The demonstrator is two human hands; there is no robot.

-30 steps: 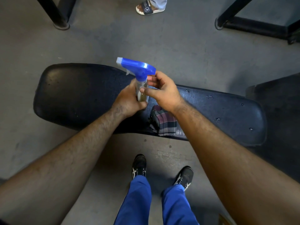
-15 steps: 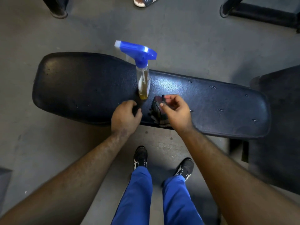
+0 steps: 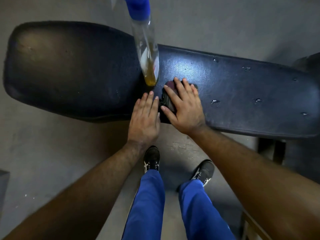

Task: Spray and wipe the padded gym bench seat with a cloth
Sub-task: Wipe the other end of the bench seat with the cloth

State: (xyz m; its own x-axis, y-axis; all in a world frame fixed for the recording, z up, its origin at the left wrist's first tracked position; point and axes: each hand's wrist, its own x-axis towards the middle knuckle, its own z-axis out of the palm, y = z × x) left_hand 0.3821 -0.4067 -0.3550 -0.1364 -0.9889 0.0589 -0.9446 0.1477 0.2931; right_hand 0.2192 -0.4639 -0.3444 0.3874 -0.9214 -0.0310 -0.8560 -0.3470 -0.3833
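The black padded bench seat (image 3: 69,70) runs across the view from left to right. A clear spray bottle (image 3: 149,54) with a blue trigger head and a little yellow liquid stands upright on the seat's middle, with no hand on it. Just right of the bottle my right hand (image 3: 183,106) lies flat with fingers spread, pressing a dark plaid cloth (image 3: 167,103) onto the seat; most of the cloth is hidden under the palm. My left hand (image 3: 144,122) rests flat on the seat's near edge, beside the cloth and holding nothing. Spray droplets (image 3: 214,101) dot the seat's right half.
My legs in blue trousers and my black shoes (image 3: 152,161) stand on the grey concrete floor just before the bench. A dark bench leg (image 3: 278,149) drops under the right end. Another dark object (image 3: 308,61) sits at the right edge.
Both hands left the bottle, which now stands alone on the seat. My right hand came down flat on the cloth and my left hand settled on the seat edge. The camera moved closer.
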